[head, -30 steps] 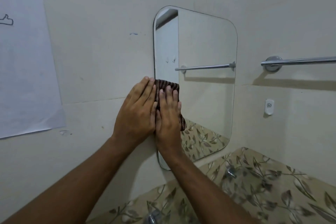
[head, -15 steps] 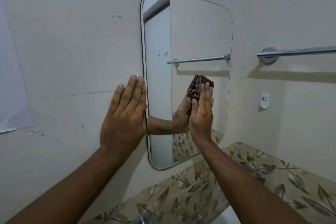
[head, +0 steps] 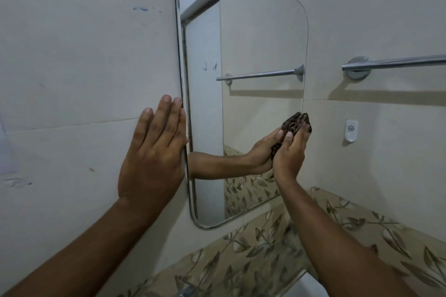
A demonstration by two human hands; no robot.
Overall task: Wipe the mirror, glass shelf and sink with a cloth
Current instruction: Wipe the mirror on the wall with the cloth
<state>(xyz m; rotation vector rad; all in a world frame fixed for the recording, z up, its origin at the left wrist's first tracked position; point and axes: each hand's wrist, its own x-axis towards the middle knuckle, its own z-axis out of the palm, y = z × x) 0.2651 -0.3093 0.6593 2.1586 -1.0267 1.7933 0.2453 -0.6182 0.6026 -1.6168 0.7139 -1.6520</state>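
Two hands were engaged: left hand (head: 154,152) lay flat, fingers spread, against the cream wall (head: 84,55); right hand (head: 289,152) pressed a dark brown patterned cloth (head: 293,122) onto the rounded rectangular mirror (head: 260,43).

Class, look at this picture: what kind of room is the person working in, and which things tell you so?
Most likely a bathroom. A wall mirror hangs on pale tiles, a chrome towel rail is fixed beside it, and a leaf-patterned tile band runs below. The right hand presses a cloth to the glass.

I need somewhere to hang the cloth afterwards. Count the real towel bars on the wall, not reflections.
1. The towel bar is mounted on the wall right of the mirror. The second bar showing inside the mirror is only a reflection. More may lie outside the view.
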